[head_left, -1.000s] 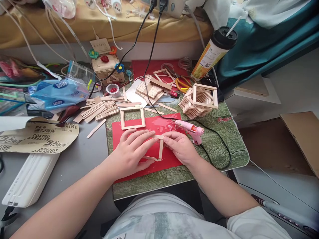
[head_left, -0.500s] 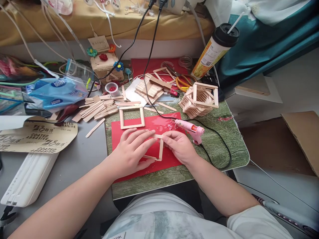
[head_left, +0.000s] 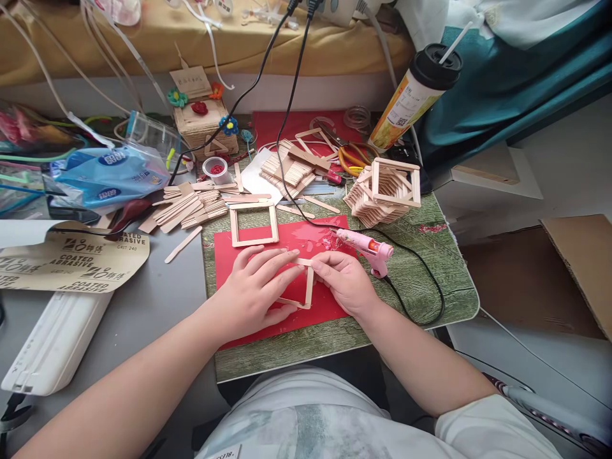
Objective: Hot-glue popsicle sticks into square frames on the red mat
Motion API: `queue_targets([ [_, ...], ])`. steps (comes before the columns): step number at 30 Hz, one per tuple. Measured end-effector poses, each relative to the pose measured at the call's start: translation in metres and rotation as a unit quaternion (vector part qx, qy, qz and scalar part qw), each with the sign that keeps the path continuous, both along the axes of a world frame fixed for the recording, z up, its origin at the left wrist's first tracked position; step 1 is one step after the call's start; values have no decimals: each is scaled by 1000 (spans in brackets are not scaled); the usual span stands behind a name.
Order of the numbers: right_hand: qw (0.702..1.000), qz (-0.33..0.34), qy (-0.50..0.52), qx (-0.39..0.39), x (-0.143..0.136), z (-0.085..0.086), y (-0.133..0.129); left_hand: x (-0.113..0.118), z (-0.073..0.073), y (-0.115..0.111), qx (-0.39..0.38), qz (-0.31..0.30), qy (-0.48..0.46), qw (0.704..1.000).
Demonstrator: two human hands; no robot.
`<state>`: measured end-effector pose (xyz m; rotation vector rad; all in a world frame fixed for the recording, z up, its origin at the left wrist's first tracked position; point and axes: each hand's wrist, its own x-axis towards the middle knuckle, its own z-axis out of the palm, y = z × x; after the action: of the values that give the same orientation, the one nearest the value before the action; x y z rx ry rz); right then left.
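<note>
At a cluttered workspace, a green wood-grain table [head_left: 415, 274] adjoins a gray surface [head_left: 160, 280] on the left, while a teal curtain [head_left: 502, 83] hangs beyond at right, above a brown cardboard box [head_left: 581, 274]. Both of the person's bare forearms angle inward from the lower corners, the left [head_left: 124, 382] reaching farther across than the right [head_left: 421, 363], and meet over a red sheet [head_left: 329, 306]. The left hand [head_left: 255, 290] arches palm down, fingers extended and slightly parted, fingertips at the top stick of a partly hidden wooden frame [head_left: 309, 290], thumb near its lower stick; whether it grips the wood cannot be told. The right hand [head_left: 344, 280] pinches the frame's upper right corner between thumb and forefinger, its other fingers curled behind. The frame is over the red sheet, between the hands.

Behind the right hand rise a tilted drink cup [head_left: 414, 95] with a black lid and a twisted stack of wooden frames [head_left: 366, 204]. A pink glue gun [head_left: 368, 245] lies just beside that hand, and a finished wooden square [head_left: 255, 242] sits beyond the left fingers. Farther left lie a loose stick [head_left: 183, 245] and a small clear tub [head_left: 213, 175] with red contents.
</note>
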<state>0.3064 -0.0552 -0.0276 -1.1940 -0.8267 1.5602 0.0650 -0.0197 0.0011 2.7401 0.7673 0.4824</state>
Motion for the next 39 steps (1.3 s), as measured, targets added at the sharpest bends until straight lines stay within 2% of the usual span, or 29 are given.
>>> queue_targets([
  [10, 1000, 2, -26, 17, 0, -1, 1, 1, -3, -1, -7, 2, -2, 1000],
  [15, 1000, 5, -5, 9, 0, -3, 1, 2, -1, 0, -1, 3, -22, 1000],
  [23, 997, 77, 7, -11, 2, 5, 0, 0, 0, 4, 7, 87, -56, 995],
  [30, 996, 65, 62, 12, 5, -6, -3, 0, 2, 5, 7, 118, -46, 992],
  [34, 997, 61, 35, 34, 6, -5, -4, -3, 1, 7, 7, 141, -36, 989],
  [39, 997, 57, 11, 45, 5, -3, -4, -3, 0, 7, 2, 138, -29, 990],
])
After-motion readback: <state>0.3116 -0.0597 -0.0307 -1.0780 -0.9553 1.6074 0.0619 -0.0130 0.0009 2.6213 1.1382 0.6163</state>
